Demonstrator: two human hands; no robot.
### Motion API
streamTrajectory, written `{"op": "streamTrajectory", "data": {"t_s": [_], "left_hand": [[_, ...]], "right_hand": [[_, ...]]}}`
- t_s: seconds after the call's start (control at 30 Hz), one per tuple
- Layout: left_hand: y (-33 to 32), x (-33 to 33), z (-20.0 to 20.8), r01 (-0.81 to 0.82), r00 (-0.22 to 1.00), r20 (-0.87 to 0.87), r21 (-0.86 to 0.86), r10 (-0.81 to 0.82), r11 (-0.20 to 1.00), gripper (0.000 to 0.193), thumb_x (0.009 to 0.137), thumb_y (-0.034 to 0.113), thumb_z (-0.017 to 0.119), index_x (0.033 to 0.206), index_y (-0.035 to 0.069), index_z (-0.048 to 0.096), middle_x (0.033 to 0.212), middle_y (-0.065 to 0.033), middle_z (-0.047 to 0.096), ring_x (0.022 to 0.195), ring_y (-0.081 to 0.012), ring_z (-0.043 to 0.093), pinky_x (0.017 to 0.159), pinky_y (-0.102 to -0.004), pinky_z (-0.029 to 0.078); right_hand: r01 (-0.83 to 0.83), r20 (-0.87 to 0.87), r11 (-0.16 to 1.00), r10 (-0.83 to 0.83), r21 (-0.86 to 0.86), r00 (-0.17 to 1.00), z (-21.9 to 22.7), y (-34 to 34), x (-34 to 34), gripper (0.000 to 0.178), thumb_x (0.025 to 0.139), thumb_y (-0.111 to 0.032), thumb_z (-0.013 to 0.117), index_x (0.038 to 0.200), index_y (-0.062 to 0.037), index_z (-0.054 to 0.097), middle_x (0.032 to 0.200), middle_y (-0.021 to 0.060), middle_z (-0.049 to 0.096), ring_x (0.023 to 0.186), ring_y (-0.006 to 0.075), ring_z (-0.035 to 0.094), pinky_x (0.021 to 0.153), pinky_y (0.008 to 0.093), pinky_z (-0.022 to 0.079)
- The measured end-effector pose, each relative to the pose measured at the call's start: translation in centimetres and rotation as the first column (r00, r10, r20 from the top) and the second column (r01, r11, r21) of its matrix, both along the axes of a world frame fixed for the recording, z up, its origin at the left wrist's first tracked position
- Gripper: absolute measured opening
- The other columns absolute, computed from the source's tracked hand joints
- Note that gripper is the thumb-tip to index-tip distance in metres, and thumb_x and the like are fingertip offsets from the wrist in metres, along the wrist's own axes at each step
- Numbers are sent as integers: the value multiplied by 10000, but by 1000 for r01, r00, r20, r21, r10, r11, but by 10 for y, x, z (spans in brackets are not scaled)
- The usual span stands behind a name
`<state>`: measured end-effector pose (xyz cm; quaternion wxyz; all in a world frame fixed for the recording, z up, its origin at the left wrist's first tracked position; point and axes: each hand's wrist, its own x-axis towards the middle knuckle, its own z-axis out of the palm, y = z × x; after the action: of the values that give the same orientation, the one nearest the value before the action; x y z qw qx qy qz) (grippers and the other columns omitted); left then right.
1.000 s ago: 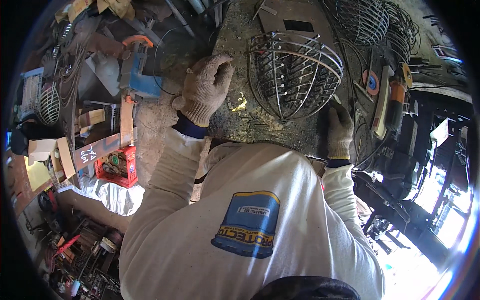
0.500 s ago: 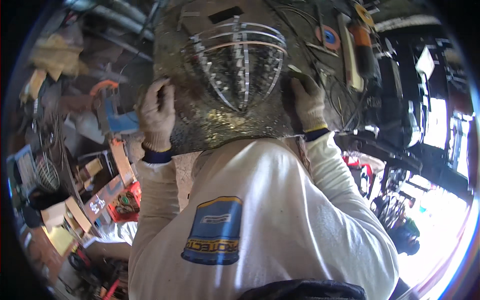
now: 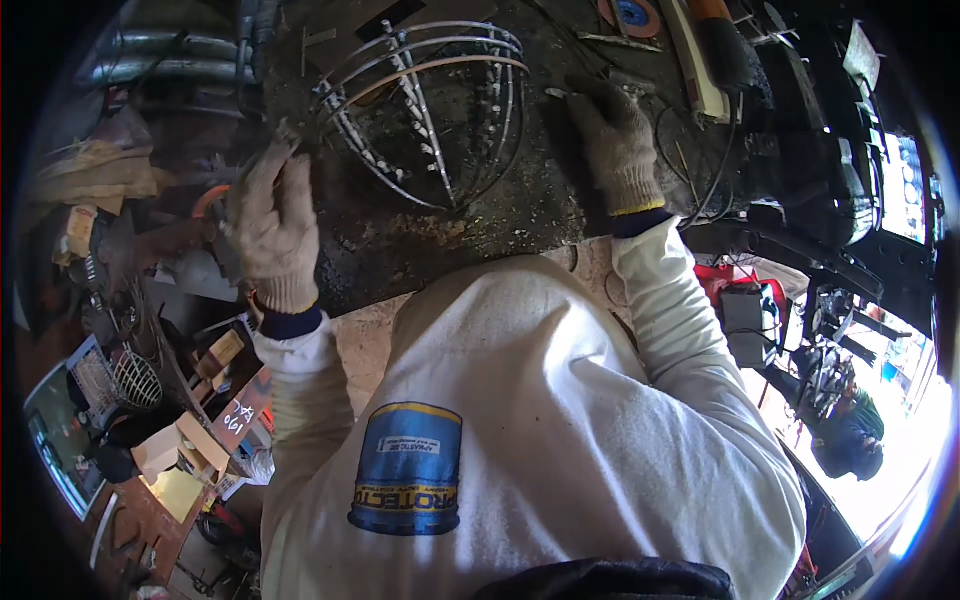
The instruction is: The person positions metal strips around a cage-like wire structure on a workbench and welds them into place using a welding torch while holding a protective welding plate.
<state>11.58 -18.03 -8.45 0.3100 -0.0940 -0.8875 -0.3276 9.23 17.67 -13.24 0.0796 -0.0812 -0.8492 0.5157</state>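
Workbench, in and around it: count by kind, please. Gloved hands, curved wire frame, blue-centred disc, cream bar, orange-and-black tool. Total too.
Gloved hands: 2 (left hand, right hand)
Curved wire frame: 1
Blue-centred disc: 1
Cream bar: 1
Orange-and-black tool: 1
Total: 6

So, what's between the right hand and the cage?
A small pale piece by the right hand, then dark benchtop up to the cage, in the head view.
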Motion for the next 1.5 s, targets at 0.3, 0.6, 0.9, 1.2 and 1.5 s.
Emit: {"op": "streamTrajectory", "data": {"t_s": [0.3,0.6,0.9,1.2,1.5], "left_hand": [[4,-29,6,29,996,-80,23,-28,999,168,877,56,747,1043,79,759,984,-102,757,848,-254,726,760,-364,576],[-42,-4,-47,-95,984,155,34,89,995,197,924,104,708,1117,68,728,967,-107,759,823,-189,725,751,-304,560],[-19,-3,-67,-205,959,204,16,198,979,184,899,190,722,1077,169,676,881,-51,762,724,-286,736,637,-383,581],[-7,-6,-67,-216,964,162,11,211,976,182,907,208,711,1079,157,678,882,-84,761,745,-305,736,647,-398,582],[-10,-8,-69,-200,947,247,-56,208,978,176,926,210,710,1082,131,689,967,-83,769,850,-317,743,694,-374,591]], "right_hand": [[-143,-101,975,161,168,982,6,-17,-36,366,900,-270,731,1219,-90,719,1130,157,747,1073,281,716,934,368,542],[-144,11,990,144,-6,990,-26,-1,-36,407,923,-233,718,1286,-53,685,1196,126,733,1098,207,684,981,324,509],[-171,101,983,178,-68,979,-24,5,-37,415,967,-167,671,1337,17,625,1266,162,691,1151,229,650,1016,336,495],[-91,136,988,108,-123,985,-16,-15,-36,391,977,-186,684,1310,16,648,1239,142,703,1098,193,662,974,317,517],[-88,125,991,75,101,989,-23,-12,-42,349,966,-234,682,1256,-42,706,1174,129,740,1066,194,684,963,310,515]]}}
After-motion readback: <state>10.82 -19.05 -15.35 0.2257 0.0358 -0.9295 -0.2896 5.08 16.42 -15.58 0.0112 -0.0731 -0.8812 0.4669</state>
